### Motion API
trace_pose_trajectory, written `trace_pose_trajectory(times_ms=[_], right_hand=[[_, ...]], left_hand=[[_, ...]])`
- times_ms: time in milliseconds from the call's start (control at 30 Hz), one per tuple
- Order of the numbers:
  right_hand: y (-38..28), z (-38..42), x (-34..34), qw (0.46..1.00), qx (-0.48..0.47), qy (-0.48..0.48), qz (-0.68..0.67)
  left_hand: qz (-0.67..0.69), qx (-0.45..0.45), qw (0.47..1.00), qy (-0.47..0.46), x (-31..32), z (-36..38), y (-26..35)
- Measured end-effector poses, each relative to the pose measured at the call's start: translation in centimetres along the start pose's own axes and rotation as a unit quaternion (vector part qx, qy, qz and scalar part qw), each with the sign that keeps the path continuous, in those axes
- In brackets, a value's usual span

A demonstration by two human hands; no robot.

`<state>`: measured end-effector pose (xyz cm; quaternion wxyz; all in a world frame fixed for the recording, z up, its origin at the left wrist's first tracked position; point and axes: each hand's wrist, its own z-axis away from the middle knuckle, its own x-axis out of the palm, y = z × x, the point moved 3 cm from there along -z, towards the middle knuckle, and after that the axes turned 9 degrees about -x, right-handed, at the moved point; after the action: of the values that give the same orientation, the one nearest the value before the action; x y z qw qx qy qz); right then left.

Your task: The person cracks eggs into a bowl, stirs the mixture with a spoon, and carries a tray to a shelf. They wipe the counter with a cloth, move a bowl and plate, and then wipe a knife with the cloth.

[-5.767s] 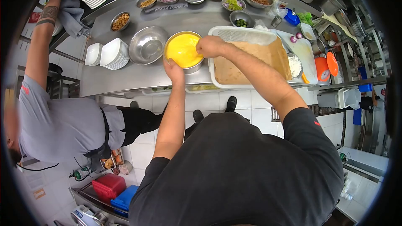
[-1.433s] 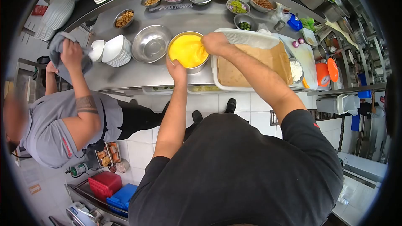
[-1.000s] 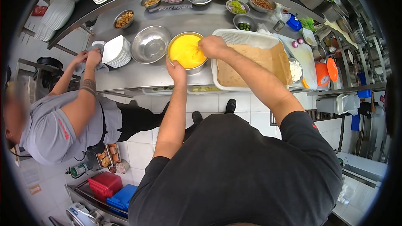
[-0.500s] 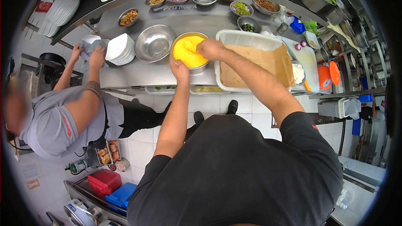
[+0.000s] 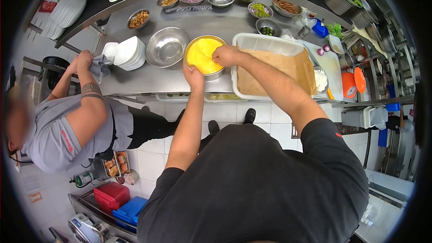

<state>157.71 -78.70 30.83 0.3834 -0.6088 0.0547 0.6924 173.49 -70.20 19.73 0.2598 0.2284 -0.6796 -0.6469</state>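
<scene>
Your left hand (image 5: pixel 194 79) has its grip on the near-left side of the steel bowl (image 5: pixel 214 76), thumb at the rim. That bowl stands on the metal surface (image 5: pixel 148 81), between a wider bowl (image 5: pixel 167 48) and a white basket (image 5: pixel 266 41) lined with brown paper (image 5: pixel 270 74). Your right hand (image 5: pixel 226 56) curls over the yellow mixture (image 5: pixel 199 55); whether its grip holds anything, I cannot tell.

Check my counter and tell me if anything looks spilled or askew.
The brown paper looks askew: it hides the right wall of the white tray but leaves the far wall bare. No spill shows around the yellow-filled bowl.
</scene>
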Motion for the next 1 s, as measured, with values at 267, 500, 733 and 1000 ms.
trace_pose_trajectory(times_ms=[267, 500, 733, 1000], right_hand=[[1.3, 0.2, -0.4, 0.996, 0.031, 0.081, -0.002], [1.3, 0.7, -1.3, 0.991, 0.062, 0.115, -0.009], [1.5, 1.1, -1.0, 0.992, 0.076, 0.097, 0.021], [0.0, 1.9, -2.4, 0.993, 0.080, 0.045, 0.080]], left_hand=[[0.040, -0.010, 0.999, -0.009, 0.3, 0.9, 2.5], [-0.005, 0.006, 1.000, -0.013, 0.2, 0.4, 1.1], [0.015, -0.006, 1.000, -0.015, 0.3, 0.0, 0.1], [0.040, -0.030, 0.999, -0.001, 0.3, 0.4, 0.8]])
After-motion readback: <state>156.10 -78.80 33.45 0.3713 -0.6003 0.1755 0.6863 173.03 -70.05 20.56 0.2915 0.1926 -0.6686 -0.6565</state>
